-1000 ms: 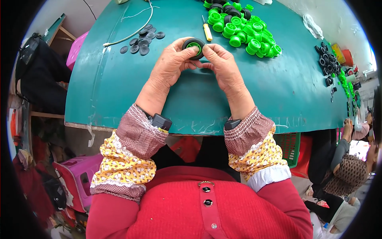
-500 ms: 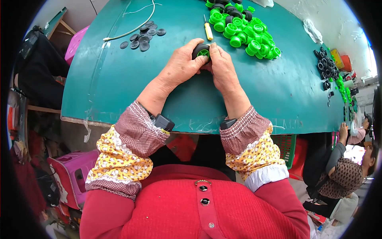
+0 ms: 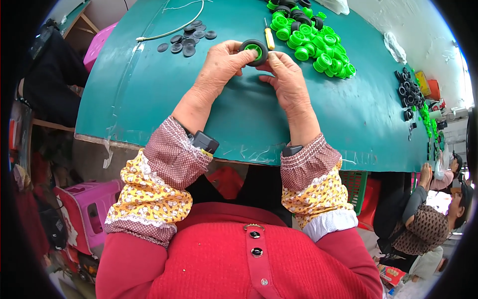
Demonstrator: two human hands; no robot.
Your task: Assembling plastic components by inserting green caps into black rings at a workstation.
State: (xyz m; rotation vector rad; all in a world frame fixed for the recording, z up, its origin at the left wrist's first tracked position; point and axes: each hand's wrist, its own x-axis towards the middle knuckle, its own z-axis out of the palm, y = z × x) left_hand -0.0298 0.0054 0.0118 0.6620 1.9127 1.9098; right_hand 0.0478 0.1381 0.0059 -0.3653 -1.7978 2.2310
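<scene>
A small toy wheel (image 3: 258, 48), a black tyre around a bright green hub, is held up over the green table. My left hand (image 3: 219, 69) grips its left side, with the thumb pressed against the hub. At the tyre's right edge, my right hand (image 3: 288, 79) pinches with its fingertips, the other fingers curled loosely below. Just beyond the wheel lies a screwdriver (image 3: 269, 39) with a yellow handle. A heap of green wheel hubs (image 3: 323, 50) is on the right, with several black tyres (image 3: 298, 17) among its far end.
Flat black discs (image 3: 188, 51) lie at the left, near a pale bent cable (image 3: 174, 27). Along the far right are more black tyres (image 3: 408, 89) and green parts. A pink stool (image 3: 94, 214) stands at lower left; another person (image 3: 423, 224) sits at the right.
The wheel has turned so its hub faces upward more, and it has risen slightly away from me. My right hand has shifted right, its grip loosened to the tyre's edge.
</scene>
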